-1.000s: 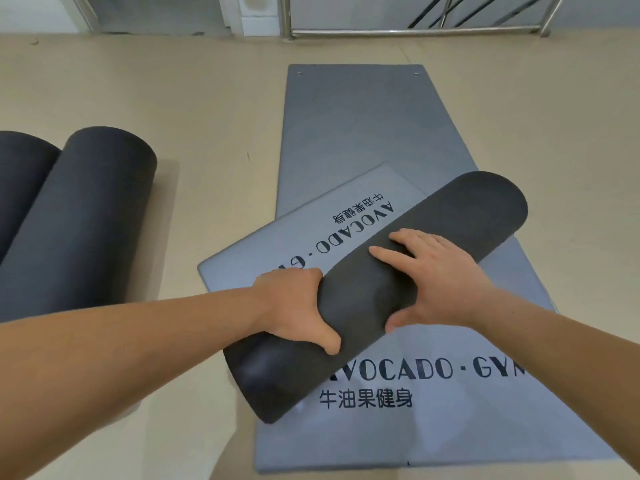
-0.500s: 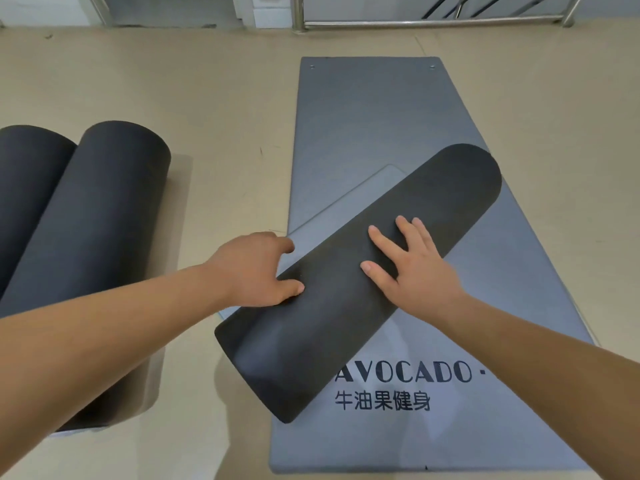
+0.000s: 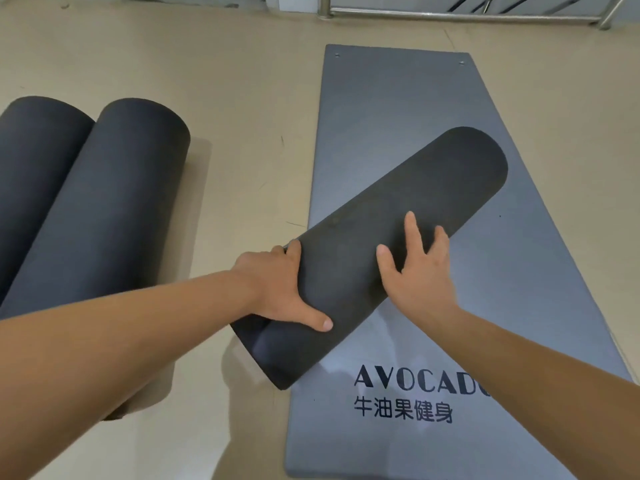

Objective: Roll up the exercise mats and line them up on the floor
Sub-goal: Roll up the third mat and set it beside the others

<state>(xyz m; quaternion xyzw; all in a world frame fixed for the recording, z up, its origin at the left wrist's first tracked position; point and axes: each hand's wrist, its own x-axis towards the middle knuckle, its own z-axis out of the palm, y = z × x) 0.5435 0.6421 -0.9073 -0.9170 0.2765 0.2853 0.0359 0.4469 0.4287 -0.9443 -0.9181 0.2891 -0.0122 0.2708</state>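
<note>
A dark charcoal roll (image 3: 450, 174) is lying slantwise in the centre of the frame, running from lower left to upper right across a flat grey mat (image 3: 398, 116). Its surface is looking matte and finely textured. Its upper right end is sitting over the mat, while its lower left end is poking past the mat's left edge over the beige floor (image 3: 242, 98).

The left hand (image 3: 280, 292) is gripping the roll near that lower end, fingers curling round the upper left side and the thumb stretching across the near side. The right hand (image 3: 415, 271) is pressing flat on the roll's middle, fingers straight and spread, grasping nothing.

The mat is stretching from the bottom of the frame toward the upper middle, with two small eyelets (image 3: 337, 55) showing at its far corners. Black print in the lower middle is reading "AVOCADO", with the right forearm cutting off what follows, and beneath it "牛油果健身".

At the left of the frame two more dark rolls are lying side by side and touching. The outer roll (image 3: 34, 168) is being cropped by the edge, and the left forearm is crossing the inner roll (image 3: 121, 209). A metal rail (image 3: 467, 12) is running along the upper right.
</note>
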